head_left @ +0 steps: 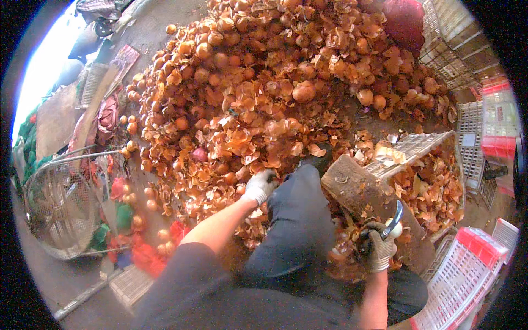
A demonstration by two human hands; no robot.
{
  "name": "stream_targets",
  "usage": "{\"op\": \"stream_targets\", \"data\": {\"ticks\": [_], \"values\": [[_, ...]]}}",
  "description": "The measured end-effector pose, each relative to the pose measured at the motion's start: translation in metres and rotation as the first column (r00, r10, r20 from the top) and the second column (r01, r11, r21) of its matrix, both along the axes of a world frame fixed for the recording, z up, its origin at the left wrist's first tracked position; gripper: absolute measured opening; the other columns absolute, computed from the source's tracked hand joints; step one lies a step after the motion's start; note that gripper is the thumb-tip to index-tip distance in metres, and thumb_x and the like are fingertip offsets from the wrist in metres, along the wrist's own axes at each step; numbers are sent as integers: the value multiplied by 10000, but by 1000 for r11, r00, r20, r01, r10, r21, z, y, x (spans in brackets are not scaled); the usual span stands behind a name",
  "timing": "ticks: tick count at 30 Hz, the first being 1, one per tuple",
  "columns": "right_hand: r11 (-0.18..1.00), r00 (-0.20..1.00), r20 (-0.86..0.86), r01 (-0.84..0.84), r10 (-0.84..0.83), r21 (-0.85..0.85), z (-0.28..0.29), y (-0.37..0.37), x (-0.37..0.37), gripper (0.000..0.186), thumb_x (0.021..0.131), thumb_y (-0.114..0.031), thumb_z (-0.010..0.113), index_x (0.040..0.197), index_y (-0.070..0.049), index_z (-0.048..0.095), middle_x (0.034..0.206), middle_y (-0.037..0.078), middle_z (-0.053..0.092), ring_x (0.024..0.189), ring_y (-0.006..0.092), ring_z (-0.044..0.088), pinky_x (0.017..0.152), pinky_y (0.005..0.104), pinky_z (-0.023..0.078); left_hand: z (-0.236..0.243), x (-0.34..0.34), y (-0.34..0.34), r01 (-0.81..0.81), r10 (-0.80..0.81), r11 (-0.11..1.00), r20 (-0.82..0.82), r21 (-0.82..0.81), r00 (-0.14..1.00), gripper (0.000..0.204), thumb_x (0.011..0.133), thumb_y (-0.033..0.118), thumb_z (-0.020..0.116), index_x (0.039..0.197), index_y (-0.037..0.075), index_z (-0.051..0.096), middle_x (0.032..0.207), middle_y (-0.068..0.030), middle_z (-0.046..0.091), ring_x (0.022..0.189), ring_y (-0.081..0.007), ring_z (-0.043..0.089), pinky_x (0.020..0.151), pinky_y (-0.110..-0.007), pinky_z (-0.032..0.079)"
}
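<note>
My left hand (pixel 260 187), in a whitish glove with dark fingertips, reaches down into the near edge of a big heap of brown onions (pixel 203 51) and loose dry skins, just left of my knee. Its fingers look curled in; what they hold, if anything, is hidden. My right hand (pixel 378 250), in a grey-brown glove, is closed around a knife with a short curved blade (pixel 394 219) pointing up. Right behind the blade shows a pale peeled onion (pixel 395 229); whether the hand touches it I cannot tell. A worn wooden board (pixel 352 184) lies beside this hand.
A tipped pale crate (pixel 412 149) beyond the board is surrounded by onion skins. Red-and-white plastic crates (pixel 459 278) stand at the right. At the left are a wire basket (pixel 60 206) and red netting (pixel 148 258). A full red sack (pixel 404 25) sits at the far right of the heap.
</note>
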State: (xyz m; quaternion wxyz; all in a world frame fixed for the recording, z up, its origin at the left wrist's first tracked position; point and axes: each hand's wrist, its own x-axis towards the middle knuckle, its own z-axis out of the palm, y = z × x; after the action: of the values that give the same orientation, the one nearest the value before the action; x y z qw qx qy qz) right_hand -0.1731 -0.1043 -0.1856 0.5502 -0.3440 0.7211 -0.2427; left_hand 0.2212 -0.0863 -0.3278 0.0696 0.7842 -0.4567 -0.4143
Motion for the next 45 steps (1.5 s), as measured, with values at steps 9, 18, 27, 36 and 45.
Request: {"op": "stream_targets", "data": {"ticks": [9, 18, 27, 36, 45], "values": [[971, 964, 167, 179, -205, 158, 16, -29, 29, 135, 804, -32, 531, 909, 9, 605, 678, 93, 620, 530, 153, 568, 478, 254, 468, -46, 10, -197, 134, -90, 959, 182, -249, 979, 352, 839, 110, 531, 1185, 66, 582, 1157, -203, 610, 1099, -373, 572, 932, -439, 465], [954, 965, 82, 229, -249, 193, 15, -37, 32, 126, 808, -26, 516, 884, 14, 608, 639, 95, 614, 480, 156, 563, 445, 251, 468, -58, -18, -214, 786, -875, 480, 280, 390, 395, 283, 906, 161, 512, 1129, 122, 682, 1210, -120, 631, 1139, -277, 582, 929, -399, 460], [966, 954, 183, 209, -236, 156, 10, -27, 23, 120, 828, -15, 529, 892, 20, 624, 671, 98, 644, 542, 169, 617, 488, 255, 500, -49, 7, -176, 426, -431, 878, -26, 218, 902, 668, 737, 449, 736, 1273, 88, 567, 1188, -183, 637, 1075, -309, 626, 916, -371, 490], [992, 958, 266, 120, -103, -49, -1, -10, 16, 128, 851, -17, 528, 940, 19, 613, 760, 98, 655, 658, 163, 651, 586, 266, 526, 65, 52, -100, -401, 601, 729, -799, 555, -13, 496, 867, 464, 643, 1208, 118, 540, 1071, -109, 644, 954, -289, 635, 773, -454, 553], [961, 964, -19, 261, -264, -85, 4, 19, -10, 186, 770, -116, 693, 933, -28, 710, 814, 53, 695, 750, 159, 656, 693, 298, 526, 227, -66, -162, 291, -391, 920, -574, -262, 719, 295, 905, 281, 656, 1104, 64, 671, 988, -19, 641, 853, -107, 574, 787, -264, 488]]}}
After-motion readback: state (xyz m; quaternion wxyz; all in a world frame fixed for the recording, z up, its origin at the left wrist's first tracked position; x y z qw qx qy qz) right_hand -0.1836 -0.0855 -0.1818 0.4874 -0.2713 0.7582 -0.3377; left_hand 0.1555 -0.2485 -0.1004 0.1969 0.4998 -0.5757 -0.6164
